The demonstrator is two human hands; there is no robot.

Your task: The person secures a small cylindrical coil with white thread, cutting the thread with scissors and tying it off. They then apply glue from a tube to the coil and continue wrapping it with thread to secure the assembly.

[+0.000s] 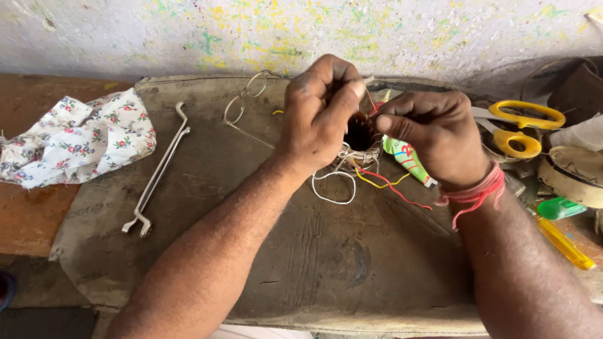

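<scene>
My left hand (321,107) and my right hand (436,135) meet over a small round wound coil (359,139) with a dark hole in its middle. Both hands pinch thin wires at its top. Loose white, yellow and red wires (377,179) trail from the coil toward me. The coil rests on a dark worn mat (301,251). A red thread band is tied around my right wrist. A green and white tube (408,160) lies just under my right hand.
A metal ring spanner (156,176) lies at left on the mat, wire-rimmed spectacles (242,103) behind it. A floral cloth (75,138) sits far left. Yellow-handled scissors (518,125), a green-capped yellow tube (562,232) and other tools crowd the right side. A paint-speckled wall runs behind.
</scene>
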